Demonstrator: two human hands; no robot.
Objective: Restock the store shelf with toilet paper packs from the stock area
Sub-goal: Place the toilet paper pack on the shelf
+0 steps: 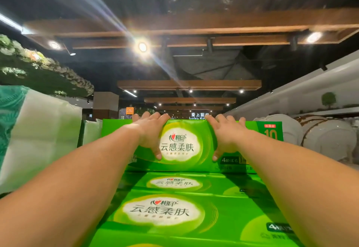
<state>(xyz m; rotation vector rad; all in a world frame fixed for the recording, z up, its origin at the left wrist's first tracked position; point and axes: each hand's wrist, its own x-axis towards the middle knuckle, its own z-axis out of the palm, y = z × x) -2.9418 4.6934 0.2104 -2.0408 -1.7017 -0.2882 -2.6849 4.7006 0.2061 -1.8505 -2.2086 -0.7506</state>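
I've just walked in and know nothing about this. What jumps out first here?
Two bare arms reach forward, the left hand and right hand gripping the top edge of a bright green pack standing upright at centre. More green packs lie flat below it. A glaring ceiling lamp flares overhead, and white plates sit to the right.

White plates (pixel 328 138) stacked right, ceiling spotlights (pixel 142 47) overhead

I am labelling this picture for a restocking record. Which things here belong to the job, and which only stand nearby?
Part of the job:
- top green pack, held by both hands
- left hand
- right hand
- green packs stacked below

Only nearby:
- white and teal packs at left
- white plates at right
- ceiling lamps
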